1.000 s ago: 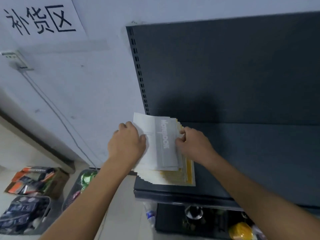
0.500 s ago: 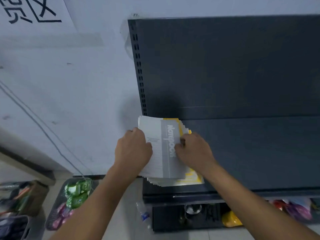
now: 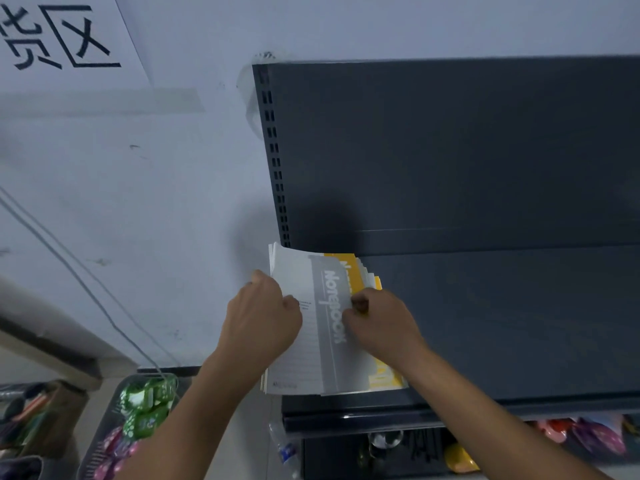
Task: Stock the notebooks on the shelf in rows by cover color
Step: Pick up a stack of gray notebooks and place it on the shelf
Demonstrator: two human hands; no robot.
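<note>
A stack of notebooks [image 3: 322,368] lies on the left end of the dark shelf board [image 3: 502,323], overhanging its left edge. The top one has a white and grey cover; yellow covers [image 3: 384,377] show beneath it on the right. My left hand [image 3: 263,317] grips the stack's left edge with curled fingers. My right hand [image 3: 379,323] pinches the top grey notebook's right edge, thumb on the cover. Both hands hide the middle of the stack.
The shelf's dark back panel [image 3: 450,150] rises behind the stack. A basket of green and pink packets [image 3: 138,417] sits on the floor at the lower left, beside a box of goods [image 3: 31,417]. Lower shelves hold a bottle [image 3: 285,452] and colourful items [image 3: 581,434].
The stack has been pushed further back toward the shelf's back panel, and the yellow covers now show more at the top right. My view shifted right and down.
</note>
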